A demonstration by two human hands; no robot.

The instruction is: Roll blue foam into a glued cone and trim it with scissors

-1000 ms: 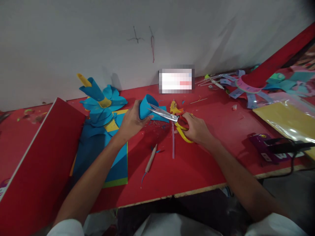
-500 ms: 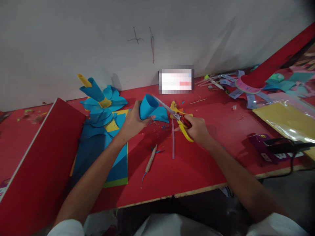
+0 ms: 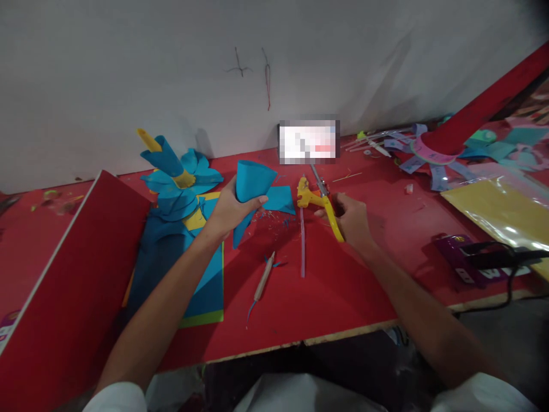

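My left hand (image 3: 229,209) is closed round a bent blue sheet (image 3: 254,178), paper or thin foam, its thumb pressed on the front. One corner of the sheet hangs below the fingers. My right hand (image 3: 354,220) grips scissors (image 3: 333,220) with yellow and red handles, blades pointing up and away, apart from the sheet. Just left of the scissors lies a yellow glue gun (image 3: 305,193), with a translucent stick (image 3: 302,246) running toward me from it. Another blue piece (image 3: 281,199) lies flat between the hands. A wooden-handled tool with a thin curved tip (image 3: 263,277) rests nearer me.
A blue and yellow paper flower (image 3: 184,177) stands at left above stacked blue sheets (image 3: 206,303). A red panel (image 3: 81,252) rises beside them. A blurred-out bright device (image 3: 306,140) leans at the wall. Yellow plastic-wrapped sheets (image 3: 501,212) and a purple box (image 3: 454,257) lie right.
The blue sheet in my left hand has turned from an open tube to a flatter, cone-like fold with a corner hanging down. My right hand has swung the scissors upright, away from the sheet.
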